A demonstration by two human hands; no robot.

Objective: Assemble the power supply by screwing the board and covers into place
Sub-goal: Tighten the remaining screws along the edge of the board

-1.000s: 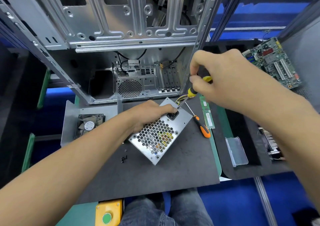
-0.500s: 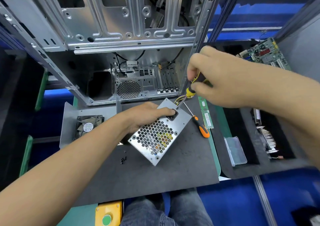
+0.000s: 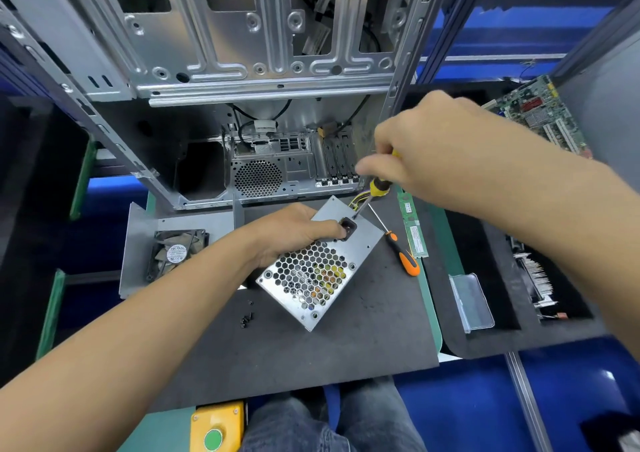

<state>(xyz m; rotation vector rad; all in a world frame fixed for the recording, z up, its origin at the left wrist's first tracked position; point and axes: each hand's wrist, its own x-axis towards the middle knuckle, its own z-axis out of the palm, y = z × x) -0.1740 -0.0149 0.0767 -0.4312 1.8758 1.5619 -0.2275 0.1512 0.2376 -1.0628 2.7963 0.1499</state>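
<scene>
Left hand (image 3: 294, 229) fingers gripping power supply (image 3: 311, 271), right hand (image 3: 426, 153) fingers pinching screwdriver (image 3: 375, 190)

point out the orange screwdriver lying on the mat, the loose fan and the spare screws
orange screwdriver (image 3: 408, 263): head view, on its orange handle.
loose fan (image 3: 177, 252): head view, on its round hub label.
spare screws (image 3: 247, 318): head view, on the small black cluster.
</scene>
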